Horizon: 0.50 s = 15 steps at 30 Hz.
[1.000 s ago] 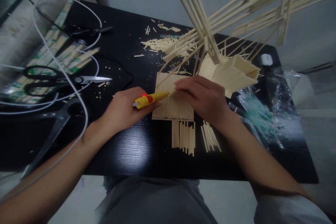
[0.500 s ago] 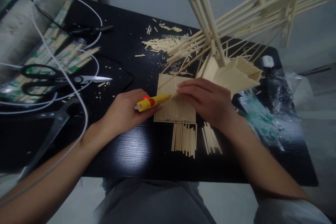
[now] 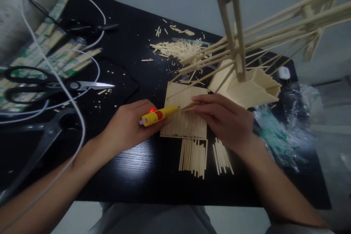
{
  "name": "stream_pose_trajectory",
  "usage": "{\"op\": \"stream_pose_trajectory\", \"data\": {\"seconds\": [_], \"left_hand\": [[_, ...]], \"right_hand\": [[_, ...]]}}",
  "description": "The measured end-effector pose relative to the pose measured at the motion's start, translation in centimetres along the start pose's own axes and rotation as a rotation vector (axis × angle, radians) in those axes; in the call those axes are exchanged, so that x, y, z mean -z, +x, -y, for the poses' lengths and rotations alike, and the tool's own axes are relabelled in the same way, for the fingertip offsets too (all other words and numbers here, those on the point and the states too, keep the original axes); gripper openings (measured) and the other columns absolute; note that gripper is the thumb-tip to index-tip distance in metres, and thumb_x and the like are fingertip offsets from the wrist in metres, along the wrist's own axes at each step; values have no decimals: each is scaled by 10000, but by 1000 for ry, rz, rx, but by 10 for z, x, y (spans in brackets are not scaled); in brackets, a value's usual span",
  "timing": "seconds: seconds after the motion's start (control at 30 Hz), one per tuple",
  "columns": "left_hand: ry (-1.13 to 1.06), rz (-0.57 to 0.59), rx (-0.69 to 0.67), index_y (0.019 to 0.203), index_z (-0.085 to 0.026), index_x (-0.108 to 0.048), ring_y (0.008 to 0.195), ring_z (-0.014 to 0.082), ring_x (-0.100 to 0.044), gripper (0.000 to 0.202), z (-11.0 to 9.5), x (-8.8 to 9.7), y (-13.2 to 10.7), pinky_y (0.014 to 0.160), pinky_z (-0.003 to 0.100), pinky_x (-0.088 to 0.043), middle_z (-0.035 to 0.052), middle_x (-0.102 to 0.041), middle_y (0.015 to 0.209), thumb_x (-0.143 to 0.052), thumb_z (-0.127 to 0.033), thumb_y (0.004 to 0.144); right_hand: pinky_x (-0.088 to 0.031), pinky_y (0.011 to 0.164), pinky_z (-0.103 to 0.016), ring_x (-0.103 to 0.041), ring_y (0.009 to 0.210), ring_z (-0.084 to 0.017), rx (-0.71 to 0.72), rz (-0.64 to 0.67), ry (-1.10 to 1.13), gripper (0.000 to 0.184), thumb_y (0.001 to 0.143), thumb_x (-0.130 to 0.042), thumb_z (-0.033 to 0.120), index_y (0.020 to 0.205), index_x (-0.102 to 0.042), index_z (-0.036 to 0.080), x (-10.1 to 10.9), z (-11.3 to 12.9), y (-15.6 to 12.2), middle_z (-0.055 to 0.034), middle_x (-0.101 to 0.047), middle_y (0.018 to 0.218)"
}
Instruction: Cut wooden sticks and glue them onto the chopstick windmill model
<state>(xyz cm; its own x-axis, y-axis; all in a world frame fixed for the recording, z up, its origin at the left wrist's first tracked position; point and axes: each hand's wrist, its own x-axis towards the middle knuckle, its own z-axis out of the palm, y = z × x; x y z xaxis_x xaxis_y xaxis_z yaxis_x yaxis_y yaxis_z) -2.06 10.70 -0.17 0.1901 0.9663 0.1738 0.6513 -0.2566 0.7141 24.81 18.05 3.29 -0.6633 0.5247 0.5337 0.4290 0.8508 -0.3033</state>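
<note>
My left hand [image 3: 135, 120] is closed around a yellow pen-shaped hot glue gun [image 3: 160, 114] with a lit red light and a clear glue stick at its rear. Its tip points right, close to a short wooden stick [image 3: 187, 108] pinched in the fingers of my right hand [image 3: 223, 119]. Both are over a square panel of wooden sticks laid side by side [image 3: 175, 126], which lies on the black table. Below the panel sits a row of loose sticks [image 3: 192, 157]. A smaller bunch of sticks [image 3: 222, 156] lies to its right.
A tall stick framework [image 3: 238, 49] rises at the right beside a tapered wooden piece [image 3: 251, 86]. Cut bits [image 3: 178, 49] are piled behind. Scissors [image 3: 74, 86], pliers [image 3: 52, 129], wrapped stick bundles [image 3: 52, 55] and a looping white cable [image 3: 59, 78] lie left; plastic wrap [image 3: 282, 135] lies right.
The camera view has shifted, so the table sits slightly lower. My right hand has drawn back a little from the panel, and the stick in its fingers now shows near the glue gun's tip.
</note>
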Motion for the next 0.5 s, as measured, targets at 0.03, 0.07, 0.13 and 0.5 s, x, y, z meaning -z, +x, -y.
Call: {"op": "stream_pose_trajectory", "data": {"seconds": [0.03,0.07,0.13,0.5], "left_hand": [[-4,6,5,784,-220,-605,631,132,-608,349,0,0,0,578,282,-447,-2,-659,774,-676,-485,1001],[-4,10,7,791,-220,-609,629,131,-612,345,0,1,-1,571,281,-447,-1,-664,779,-674,-486,1002],[-4,15,4,802,-221,-615,626,131,-615,342,1,1,-1,555,279,-444,3,-669,786,-662,-489,1009],[-46,12,-13,842,-227,-622,603,126,-597,279,6,-6,-8,528,281,-440,4,-662,825,-670,-444,1011]], "right_hand": [[-695,840,-323,-818,962,-179,2,-3,1,216,1001,-700,93,1054,-786,283,0,0,0,-17,-831,1143],[-697,828,-323,-819,952,-180,2,-5,-1,220,996,-705,92,1057,-788,287,-1,0,0,-16,-832,1141],[-700,813,-326,-819,942,-182,-6,6,-2,217,991,-719,100,1066,-790,292,-1,0,0,-15,-832,1134],[-683,812,-301,-804,902,-179,-127,102,44,251,970,-744,87,1074,-795,310,3,7,1,-11,-818,1128]]}}
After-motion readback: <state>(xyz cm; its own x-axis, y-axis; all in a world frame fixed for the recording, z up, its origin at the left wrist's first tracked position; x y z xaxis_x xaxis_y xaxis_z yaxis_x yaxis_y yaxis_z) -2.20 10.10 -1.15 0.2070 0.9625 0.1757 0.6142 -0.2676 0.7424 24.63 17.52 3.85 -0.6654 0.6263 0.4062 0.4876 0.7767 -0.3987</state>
